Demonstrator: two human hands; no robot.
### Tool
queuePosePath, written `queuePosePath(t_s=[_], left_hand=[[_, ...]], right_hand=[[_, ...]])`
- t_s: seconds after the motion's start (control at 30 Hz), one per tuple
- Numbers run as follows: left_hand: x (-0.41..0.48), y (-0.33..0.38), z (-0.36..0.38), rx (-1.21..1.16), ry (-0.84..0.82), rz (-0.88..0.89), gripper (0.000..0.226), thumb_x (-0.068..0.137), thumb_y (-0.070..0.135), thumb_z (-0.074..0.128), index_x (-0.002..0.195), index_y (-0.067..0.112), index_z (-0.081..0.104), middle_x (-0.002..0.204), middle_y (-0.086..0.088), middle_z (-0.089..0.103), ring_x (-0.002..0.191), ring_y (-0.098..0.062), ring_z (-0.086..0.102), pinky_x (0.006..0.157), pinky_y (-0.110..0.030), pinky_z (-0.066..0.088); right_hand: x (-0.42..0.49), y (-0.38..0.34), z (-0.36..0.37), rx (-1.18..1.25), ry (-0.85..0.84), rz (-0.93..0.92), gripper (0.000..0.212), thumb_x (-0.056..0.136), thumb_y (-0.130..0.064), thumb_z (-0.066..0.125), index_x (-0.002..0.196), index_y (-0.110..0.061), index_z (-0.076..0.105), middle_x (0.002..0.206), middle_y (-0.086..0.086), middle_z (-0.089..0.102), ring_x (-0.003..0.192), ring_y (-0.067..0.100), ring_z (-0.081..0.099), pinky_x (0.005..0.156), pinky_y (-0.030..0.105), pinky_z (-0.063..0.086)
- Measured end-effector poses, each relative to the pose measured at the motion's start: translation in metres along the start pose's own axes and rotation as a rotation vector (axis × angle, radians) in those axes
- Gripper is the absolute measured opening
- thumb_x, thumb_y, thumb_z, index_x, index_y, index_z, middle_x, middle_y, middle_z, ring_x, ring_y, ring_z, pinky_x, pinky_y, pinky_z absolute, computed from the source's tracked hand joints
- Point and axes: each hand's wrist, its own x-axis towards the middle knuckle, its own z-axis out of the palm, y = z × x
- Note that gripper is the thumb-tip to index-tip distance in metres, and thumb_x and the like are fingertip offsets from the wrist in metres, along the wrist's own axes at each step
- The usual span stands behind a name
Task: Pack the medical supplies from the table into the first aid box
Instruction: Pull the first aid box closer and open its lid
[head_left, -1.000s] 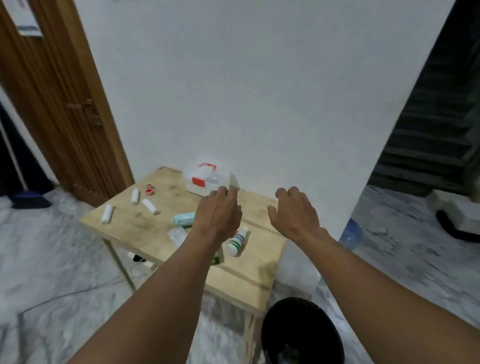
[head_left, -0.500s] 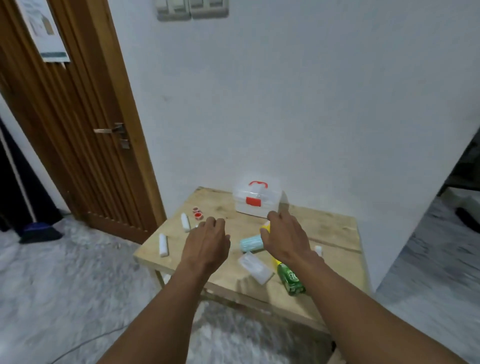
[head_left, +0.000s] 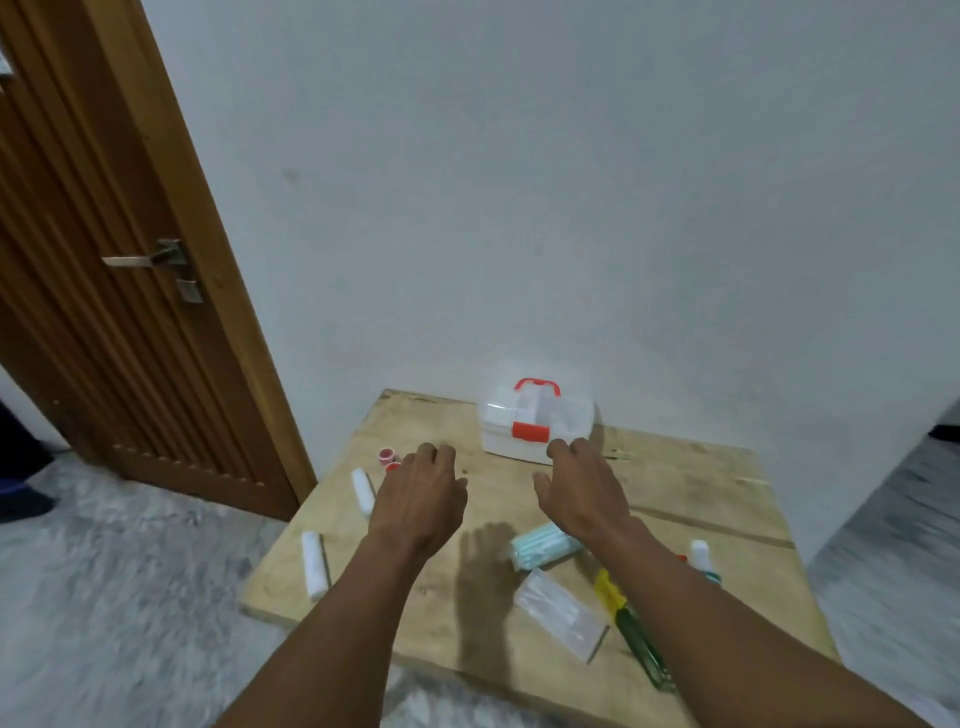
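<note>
A white first aid box (head_left: 535, 423) with a clear lid, red handle and red latch stands shut at the back of the wooden table (head_left: 691, 488), against the wall. My left hand (head_left: 421, 493) hovers palm down over the table, empty, left of the box. My right hand (head_left: 582, 483) reaches toward the box front, fingertips just short of it, holding nothing. Scattered supplies lie around: two white gauze rolls (head_left: 315, 566) (head_left: 362, 488), two small red tape rolls (head_left: 387, 460), a pale blue mask bundle (head_left: 540, 545), a clear packet (head_left: 561, 616), a green bottle (head_left: 639, 644), a white bottle (head_left: 700, 553).
A wooden door (head_left: 104, 291) with a metal handle stands left of the table. The white wall (head_left: 519, 208) rises right behind the box. Grey marbled floor (head_left: 104, 597) surrounds the table on the left and right.
The view has closed in on the table. Both hands have moved forward toward the box, away from the supplies in the middle; the mask bundle and green bottle now lie uncovered behind my right hand.
</note>
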Motion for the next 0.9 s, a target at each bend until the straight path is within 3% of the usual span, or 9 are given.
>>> queuePosePath(t_s=[0.17, 0.3, 0.37, 0.43, 0.53, 0.6, 0.67, 0.8, 0.9], left_hand=[[0.074, -0.019, 0.028, -0.125, -0.039, -0.053, 0.038, 0.1, 0.032, 0.045, 0.132, 0.011, 0.051, 0.128, -0.007, 0.056, 0.112, -0.027, 0.058, 0.085, -0.036, 0.046], [0.115, -0.018, 0.052, -0.277, -0.086, -0.084, 0.042, 0.1, 0.034, 0.048, 0.137, 0.013, 0.051, 0.132, -0.006, 0.055, 0.115, -0.027, 0.057, 0.082, -0.034, 0.04], [0.142, -0.021, 0.072, -0.42, -0.094, -0.111, 0.044, 0.098, 0.036, 0.052, 0.135, 0.012, 0.053, 0.131, -0.008, 0.058, 0.117, -0.028, 0.058, 0.09, -0.036, 0.043], [0.168, -0.025, 0.089, -0.583, -0.1, -0.168, 0.048, 0.096, 0.041, 0.055, 0.135, 0.012, 0.054, 0.131, -0.009, 0.059, 0.12, -0.027, 0.057, 0.098, -0.038, 0.045], [0.202, -0.029, 0.106, -0.83, -0.171, -0.309, 0.06, 0.093, 0.047, 0.059, 0.143, 0.015, 0.047, 0.139, -0.011, 0.055, 0.128, -0.026, 0.052, 0.107, -0.041, 0.041], [0.221, -0.033, 0.115, -0.931, -0.255, -0.324, 0.071, 0.09, 0.05, 0.062, 0.149, 0.019, 0.039, 0.146, -0.011, 0.049, 0.133, -0.025, 0.048, 0.11, -0.038, 0.039], [0.235, -0.037, 0.124, -0.959, -0.334, -0.303, 0.077, 0.089, 0.052, 0.063, 0.153, 0.02, 0.034, 0.15, -0.009, 0.045, 0.137, -0.023, 0.044, 0.109, -0.034, 0.036], [0.245, -0.042, 0.14, -0.986, -0.405, -0.252, 0.071, 0.091, 0.048, 0.062, 0.152, 0.023, 0.035, 0.147, -0.004, 0.049, 0.131, -0.019, 0.048, 0.103, -0.029, 0.038], [0.25, -0.044, 0.149, -1.073, -0.445, -0.277, 0.072, 0.087, 0.047, 0.066, 0.15, 0.027, 0.039, 0.137, -0.001, 0.057, 0.122, -0.018, 0.056, 0.103, -0.034, 0.046]], right_hand=[[0.053, 0.004, 0.044, 0.135, -0.048, 0.194, 0.034, 0.092, -0.035, 0.053, 0.119, -0.015, 0.057, 0.118, 0.01, 0.059, 0.11, 0.03, 0.056, 0.101, 0.047, 0.042], [0.071, 0.002, 0.069, 0.38, -0.019, 0.415, 0.034, 0.093, -0.035, 0.057, 0.119, -0.015, 0.061, 0.116, 0.007, 0.066, 0.114, 0.025, 0.058, 0.106, 0.038, 0.041], [0.084, -0.002, 0.084, 0.548, 0.001, 0.543, 0.033, 0.091, -0.034, 0.06, 0.116, -0.013, 0.065, 0.114, 0.005, 0.069, 0.113, 0.023, 0.06, 0.101, 0.031, 0.042], [0.098, -0.007, 0.095, 0.722, 0.085, 0.676, 0.027, 0.088, -0.033, 0.065, 0.1, -0.01, 0.071, 0.096, 0.005, 0.071, 0.102, 0.026, 0.064, 0.099, 0.033, 0.046], [0.117, -0.011, 0.107, 1.077, 0.2, 0.865, 0.025, 0.087, -0.033, 0.066, 0.076, -0.011, 0.069, 0.069, 0.004, 0.062, 0.074, 0.028, 0.063, 0.079, 0.046, 0.057], [0.126, -0.017, 0.114, 1.307, 0.246, 0.979, 0.019, 0.09, -0.028, 0.065, 0.076, -0.015, 0.065, 0.069, 0.003, 0.059, 0.065, 0.021, 0.058, 0.061, 0.034, 0.053], [0.139, -0.024, 0.115, 1.481, 0.342, 1.075, 0.021, 0.09, -0.025, 0.069, 0.075, -0.015, 0.058, 0.067, 0.005, 0.057, 0.06, 0.017, 0.055, 0.055, 0.03, 0.049], [0.156, -0.03, 0.115, 1.556, 0.461, 1.191, 0.023, 0.089, -0.026, 0.071, 0.076, -0.015, 0.055, 0.079, 0.009, 0.066, 0.076, 0.022, 0.065, 0.078, 0.039, 0.057], [0.162, -0.027, 0.121, 1.567, 0.514, 1.242, 0.021, 0.089, -0.023, 0.072, 0.078, -0.018, 0.055, 0.085, 0.009, 0.069, 0.082, 0.025, 0.068, 0.08, 0.038, 0.057]])
